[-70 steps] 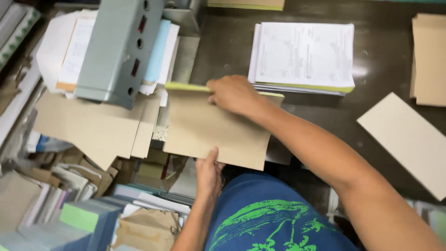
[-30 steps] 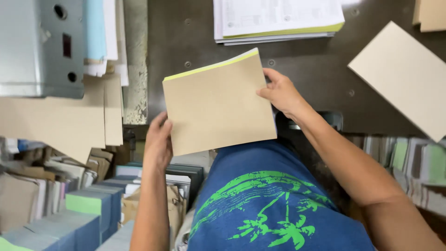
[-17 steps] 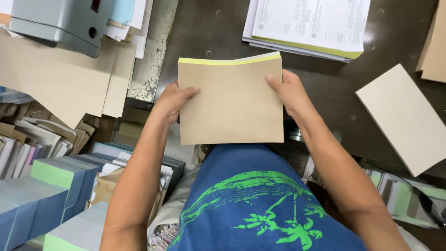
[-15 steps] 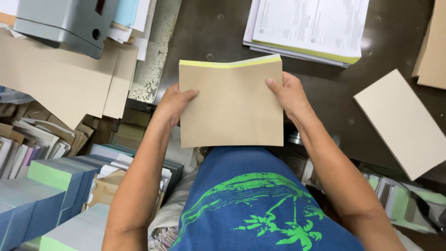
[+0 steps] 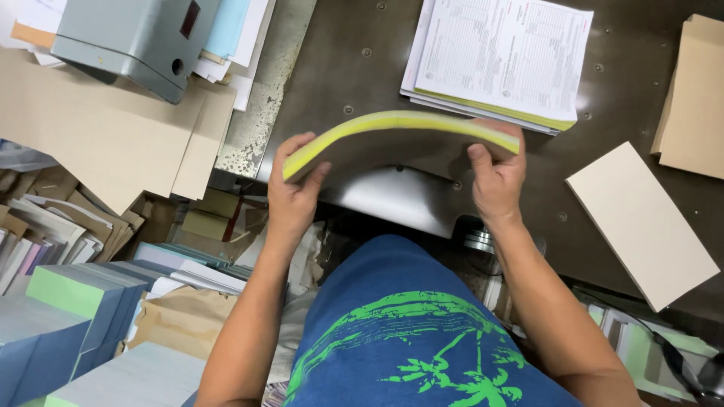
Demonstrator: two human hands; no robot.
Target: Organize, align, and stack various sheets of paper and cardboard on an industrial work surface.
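Note:
My left hand and my right hand grip the two ends of a thick pad of yellow and white sheets with a brown cover. The pad is tipped edge-up and bowed upward between the hands, above the dark metal table. Just beyond it lies a stack of printed white forms.
A grey machine housing stands at the back left over brown card sheets. One loose card lies at the right, another stack of card at the far right. Bundled blue and green pads fill the lower left.
The pad, earlier held flat with its brown cover facing up, is now turned on edge and bent into an arch. Both hands stay on its ends.

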